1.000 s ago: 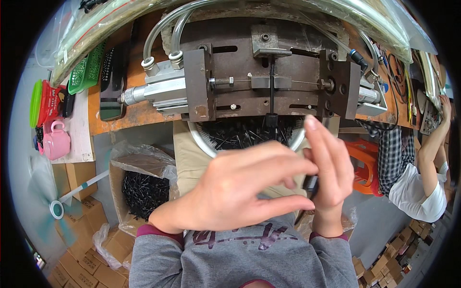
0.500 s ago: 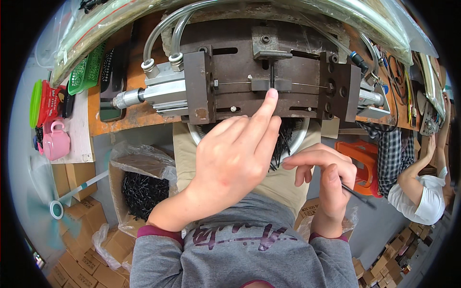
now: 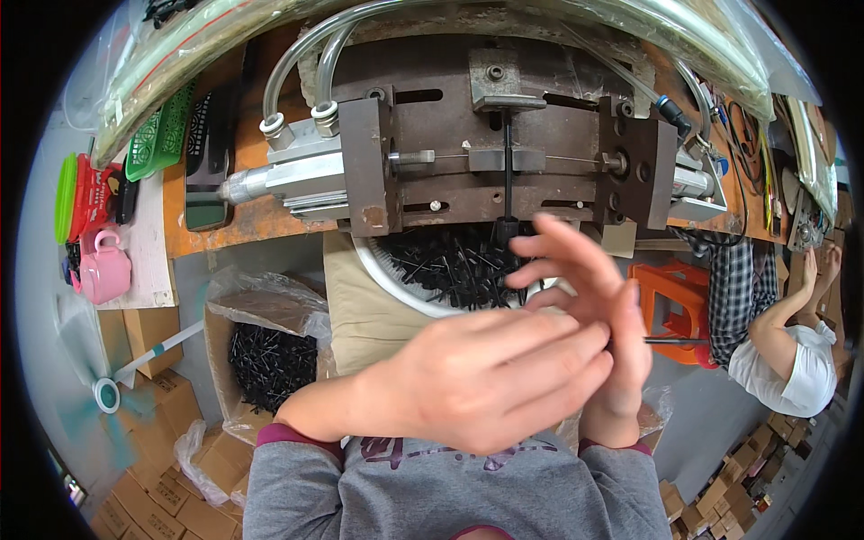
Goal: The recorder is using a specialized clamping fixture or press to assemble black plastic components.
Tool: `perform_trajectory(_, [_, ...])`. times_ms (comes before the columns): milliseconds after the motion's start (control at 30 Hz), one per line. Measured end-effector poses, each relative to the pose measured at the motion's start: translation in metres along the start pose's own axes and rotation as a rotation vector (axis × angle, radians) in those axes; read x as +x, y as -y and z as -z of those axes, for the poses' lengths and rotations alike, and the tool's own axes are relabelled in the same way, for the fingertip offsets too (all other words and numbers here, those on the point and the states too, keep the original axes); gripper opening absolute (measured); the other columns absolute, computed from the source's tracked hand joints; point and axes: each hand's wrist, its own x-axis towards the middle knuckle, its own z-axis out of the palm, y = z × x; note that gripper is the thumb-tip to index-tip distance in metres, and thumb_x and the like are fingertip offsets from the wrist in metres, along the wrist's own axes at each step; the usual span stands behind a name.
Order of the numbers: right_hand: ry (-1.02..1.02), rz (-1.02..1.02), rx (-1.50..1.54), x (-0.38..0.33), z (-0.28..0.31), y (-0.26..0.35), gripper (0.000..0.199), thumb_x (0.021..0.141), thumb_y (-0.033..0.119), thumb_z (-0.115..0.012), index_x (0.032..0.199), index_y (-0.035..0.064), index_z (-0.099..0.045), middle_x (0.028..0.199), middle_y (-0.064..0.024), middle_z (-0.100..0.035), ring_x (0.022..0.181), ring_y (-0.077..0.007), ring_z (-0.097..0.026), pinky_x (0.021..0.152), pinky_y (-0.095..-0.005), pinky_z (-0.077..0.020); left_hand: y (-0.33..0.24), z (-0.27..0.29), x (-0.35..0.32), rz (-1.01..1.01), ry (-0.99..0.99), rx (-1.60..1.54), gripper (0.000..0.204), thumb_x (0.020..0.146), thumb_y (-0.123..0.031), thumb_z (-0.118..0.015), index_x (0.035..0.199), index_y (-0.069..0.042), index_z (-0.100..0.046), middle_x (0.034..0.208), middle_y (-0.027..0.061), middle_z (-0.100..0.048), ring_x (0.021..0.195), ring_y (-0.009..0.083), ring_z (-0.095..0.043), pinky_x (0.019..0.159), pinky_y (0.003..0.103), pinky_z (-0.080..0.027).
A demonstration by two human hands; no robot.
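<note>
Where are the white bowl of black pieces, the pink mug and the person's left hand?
white bowl [image 3: 382, 274], head view, on its bare left rim.
pink mug [image 3: 101, 273], head view, on its side wall.
left hand [image 3: 486, 378], head view, on the back of the hand.

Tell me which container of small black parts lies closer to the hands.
The white bowl below the machine, partly covered by the hands; the plastic-lined cardboard box sits further left.

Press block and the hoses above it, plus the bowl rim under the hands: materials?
Press block: looks like bare steel, dull brown-grey, rust-stained, matte.
Hoses: clear flexible plastic, glossy, see-through.
Bowl: pale rim, probably plastic or enamel; hard to tell. It holds thin black pins.
</note>
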Motion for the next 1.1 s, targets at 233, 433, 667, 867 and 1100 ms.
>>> perform_trajectory(233, [0.207, -0.113, 0.261, 0.008, -0.011, 0.000, 0.070, 0.103, 0.053, -0.029, 0.147, -0.0003, -0.034, 0.132, -0.0189, -0.053, 0.111, -0.0224, -0.054, 0.100, -0.0362, -0.0412, -0.001, 0.002, -0.002, 0.025, 0.000, 0.022, 0.032, 0.065, -0.011, -0.067, 0.093, 0.004, -0.068, 0.093, 0.0093, -0.065, 0.080, 0.0184, -0.065, 0.064, 0.029, -0.055])
perform_trajectory(433, [0.041, 0.023, 0.100, 0.005, -0.006, 0.003, 0.084, 0.093, 0.058, -0.051, 0.148, -0.0014, -0.029, 0.131, -0.0197, -0.053, 0.104, -0.0197, -0.056, 0.092, -0.0325, -0.0419, 0.003, 0.012, -0.002, 0.264, -0.088, 0.078, 0.035, 0.066, -0.001, -0.081, 0.100, 0.001, -0.072, 0.099, 0.0138, -0.070, 0.082, 0.0233, -0.070, 0.065, 0.031, -0.057])
perform_trajectory(667, [-0.202, 0.167, -0.136, -0.011, 0.009, -0.006, 0.056, 0.099, 0.040, -0.049, 0.133, -0.0050, -0.049, 0.116, -0.0185, -0.064, 0.088, -0.0175, -0.063, 0.082, -0.0301, -0.0452, 0.026, -0.001, -0.006, 0.319, -0.008, 0.381, 0.031, 0.067, -0.006, -0.082, 0.095, -0.001, -0.071, 0.121, 0.0171, -0.067, 0.070, 0.0205, -0.066, 0.061, 0.028, -0.053])
perform_trajectory(867, [-0.139, 0.289, -0.474, -0.016, 0.026, -0.027, 0.023, 0.090, 0.008, -0.061, 0.108, -0.0055, -0.065, 0.100, -0.0164, -0.069, 0.080, -0.0191, -0.064, 0.073, -0.0311, -0.0501, 0.029, -0.001, 0.000, 0.401, 0.016, 0.458, 0.024, 0.071, -0.011, -0.080, 0.092, -0.004, -0.071, 0.121, 0.0105, -0.069, 0.060, 0.0176, -0.063, 0.055, 0.027, -0.048])
perform_trajectory(1100, [0.235, 0.617, -1.405, -0.020, 0.070, -0.120, 0.041, 0.078, 0.011, -0.066, 0.119, 0.0095, -0.063, 0.127, -0.0098, -0.061, 0.108, -0.0240, -0.060, 0.089, -0.0399, -0.0490, 0.035, -0.003, -0.009, 0.294, -0.044, 0.407, 0.029, 0.069, -0.010, -0.082, 0.096, -0.002, -0.072, 0.114, 0.0122, -0.071, 0.073, 0.0197, -0.069, 0.056, 0.026, -0.050])
